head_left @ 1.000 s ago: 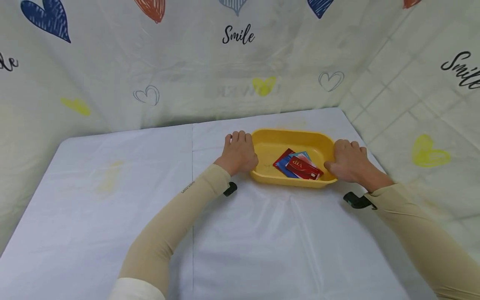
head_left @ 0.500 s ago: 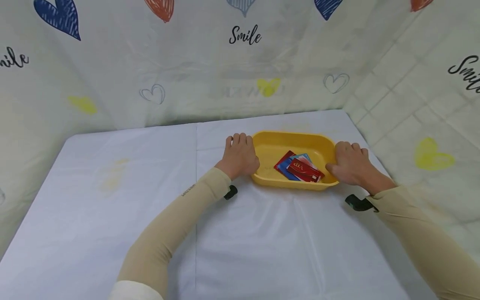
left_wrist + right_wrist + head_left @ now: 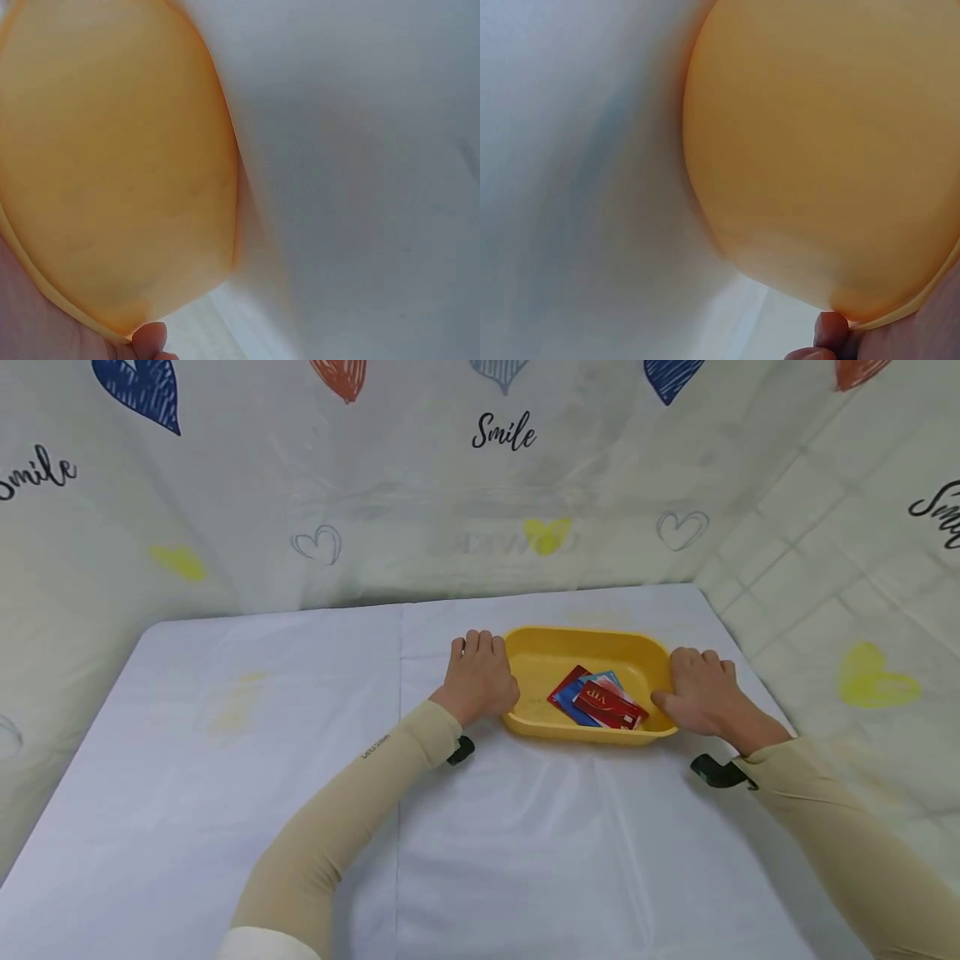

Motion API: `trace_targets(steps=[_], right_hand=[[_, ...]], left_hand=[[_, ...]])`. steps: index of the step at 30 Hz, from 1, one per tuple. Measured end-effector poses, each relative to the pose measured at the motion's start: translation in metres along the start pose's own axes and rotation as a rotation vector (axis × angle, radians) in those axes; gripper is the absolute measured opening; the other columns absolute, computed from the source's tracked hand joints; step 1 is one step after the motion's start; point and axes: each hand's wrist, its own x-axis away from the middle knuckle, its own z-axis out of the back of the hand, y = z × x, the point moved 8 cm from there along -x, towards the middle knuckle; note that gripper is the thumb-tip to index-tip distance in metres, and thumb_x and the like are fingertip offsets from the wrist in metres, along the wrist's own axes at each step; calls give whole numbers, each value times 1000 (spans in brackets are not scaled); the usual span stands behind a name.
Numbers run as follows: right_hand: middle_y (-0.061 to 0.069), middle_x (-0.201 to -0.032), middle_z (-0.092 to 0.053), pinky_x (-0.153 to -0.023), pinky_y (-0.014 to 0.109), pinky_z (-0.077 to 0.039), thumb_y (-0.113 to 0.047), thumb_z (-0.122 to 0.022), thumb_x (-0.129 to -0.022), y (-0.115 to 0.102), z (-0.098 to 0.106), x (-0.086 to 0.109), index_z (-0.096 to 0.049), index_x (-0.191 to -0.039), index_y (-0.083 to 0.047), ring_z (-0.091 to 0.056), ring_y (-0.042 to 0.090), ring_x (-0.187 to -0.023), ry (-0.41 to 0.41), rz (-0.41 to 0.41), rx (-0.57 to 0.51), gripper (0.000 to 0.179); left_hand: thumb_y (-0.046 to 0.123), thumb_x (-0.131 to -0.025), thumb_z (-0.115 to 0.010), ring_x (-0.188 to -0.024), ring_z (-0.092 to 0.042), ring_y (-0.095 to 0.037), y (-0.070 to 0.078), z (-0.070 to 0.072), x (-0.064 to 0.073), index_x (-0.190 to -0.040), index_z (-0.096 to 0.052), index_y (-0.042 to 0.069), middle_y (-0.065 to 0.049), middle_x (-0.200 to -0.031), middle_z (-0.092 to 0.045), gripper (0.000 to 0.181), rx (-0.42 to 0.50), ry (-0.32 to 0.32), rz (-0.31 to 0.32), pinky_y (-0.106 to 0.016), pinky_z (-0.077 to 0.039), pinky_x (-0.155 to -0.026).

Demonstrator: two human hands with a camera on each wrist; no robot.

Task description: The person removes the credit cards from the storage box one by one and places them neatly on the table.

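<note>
A yellow oval plastic basin (image 3: 540,652) is on the white table, toward the far right. Inside it several cards lie in an overlapping pile: a red VIP card (image 3: 606,705) on top, a blue card (image 3: 567,697) and another red one partly covered beneath. My left hand (image 3: 482,677) grips the basin's left rim. At the opposite end, my right hand (image 3: 697,692) holds the right rim with the thumb along the near side. Both wrist views show the basin's outer wall (image 3: 120,165) close up, with fingertips curled below the rim.
The white cloth-covered table (image 3: 225,777) spreads to the left and in front of the basin. Behind it hangs a pale curtain (image 3: 405,510) printed with hearts, and another white sheet (image 3: 847,568) borders the right side.
The head view has shifted slightly, so the background slides right and the table sits a little lower. Both hands keep their hold on the basin, and the cards lie as before.
</note>
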Motion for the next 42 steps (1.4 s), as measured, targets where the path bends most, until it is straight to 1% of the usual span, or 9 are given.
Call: trace_targets(steps=[3,9,11,19,23,28,35,42], right_hand=[[20,-94,-46,-84,56,-31,-28,-54,-93,-3,0,1,-45,-110,8,-40,42,-95,-2,6,-2,41],[20,-97,-49,-86,57,-31,-28,-53,-92,-11,0,1,-46,-116,11,-40,43,-96,-9,11,-5,46],[20,-98,-49,-86,56,-31,-29,-53,-93,-13,0,0,-46,-117,11,-40,43,-96,-9,15,-6,47],[21,-99,-48,-85,55,-29,-29,-52,-93,-22,-3,-1,-45,-119,11,-40,42,-97,-9,35,-11,48],[19,-97,-48,-85,55,-29,-29,-54,-93,-27,-4,-1,-45,-116,10,-40,41,-96,-8,40,-11,46],[18,-96,-47,-85,55,-29,-29,-55,-93,-34,-5,0,-46,-112,8,-39,41,-95,-12,45,-6,42],[18,-97,-46,-85,53,-28,-29,-56,-92,-44,-7,-2,-45,-111,6,-39,40,-96,-8,52,-6,41],[19,-100,-46,-88,55,-29,-29,-55,-92,-54,-9,-2,-44,-115,7,-38,42,-100,-14,59,3,44]], left_hand=[[27,-99,-35,-118,-35,-30,-1,0,3,-118,-45,3,-10,-113,-42,32,-10,5,3,-46,-28,-110],[27,-99,-37,-108,-38,-28,-6,2,9,-110,-47,4,-9,-104,-44,28,-38,40,5,-41,-33,-98],[26,-99,-37,-106,-38,-28,-8,3,11,-109,-48,4,-9,-103,-44,27,-42,45,6,-40,-33,-96],[26,-98,-37,-104,-38,-27,-15,3,19,-108,-48,4,-9,-102,-44,27,-60,47,16,-39,-34,-95],[26,-98,-37,-103,-38,-27,-20,2,22,-108,-48,4,-9,-101,-43,27,-62,44,21,-39,-33,-95],[27,-98,-37,-105,-37,-27,-25,1,27,-110,-47,3,-9,-102,-43,28,-46,39,26,-40,-33,-97],[28,-99,-37,-104,-37,-27,-35,1,35,-110,-47,3,-9,-102,-43,29,-42,34,38,-40,-33,-98],[27,-99,-37,-105,-36,-28,-43,1,45,-109,-46,2,-10,-102,-42,28,-21,33,42,-41,-32,-96]])
